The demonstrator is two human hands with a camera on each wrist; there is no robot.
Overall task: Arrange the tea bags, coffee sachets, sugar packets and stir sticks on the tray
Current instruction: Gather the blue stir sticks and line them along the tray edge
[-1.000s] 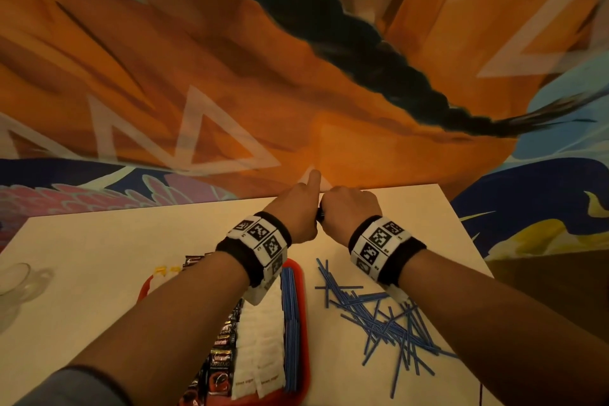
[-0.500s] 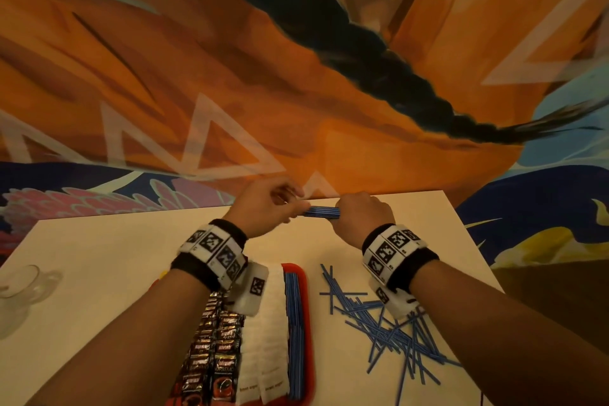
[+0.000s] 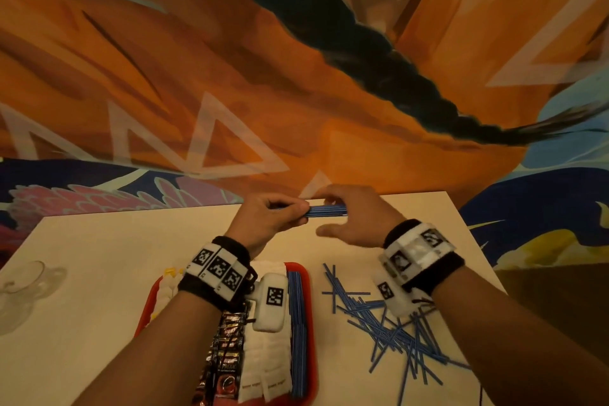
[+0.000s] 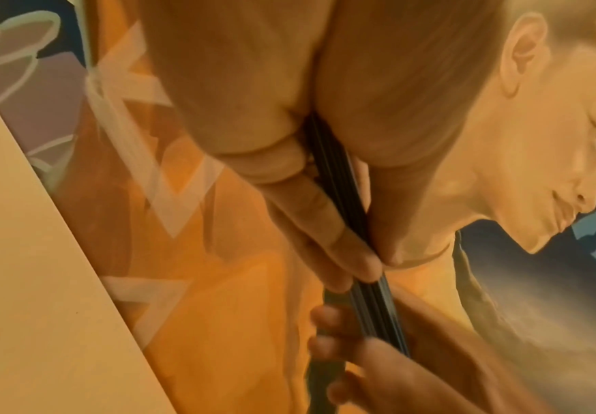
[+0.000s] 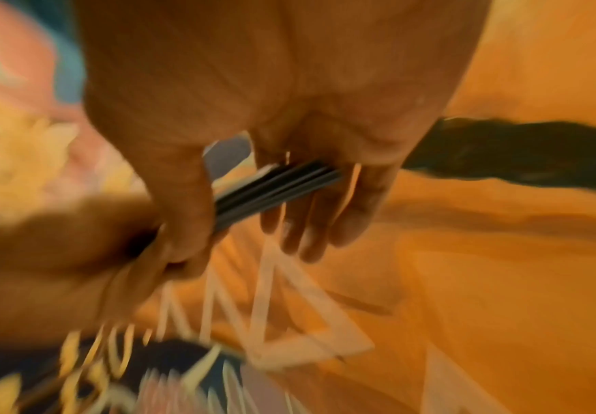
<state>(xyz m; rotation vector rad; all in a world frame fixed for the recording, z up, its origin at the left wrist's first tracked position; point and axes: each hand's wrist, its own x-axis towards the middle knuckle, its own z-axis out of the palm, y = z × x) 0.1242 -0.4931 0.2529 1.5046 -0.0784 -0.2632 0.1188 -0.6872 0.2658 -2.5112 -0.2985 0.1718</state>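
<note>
stir sticks (image 3: 326, 210): light, stiff, slippery bundle | left hand (image 3: 268, 220) pinches one end | right hand (image 3: 354, 219) fingers straight, squaring the other | grip mid-length

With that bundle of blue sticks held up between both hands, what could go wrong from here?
1. The left hand grips only one end of the stick bundle; the right hand looks open around the other end, so sticks may fan out or slip.
2. Lowering it, a wrist may nudge the loose stick pile or the sugar packets on the tray.
</note>
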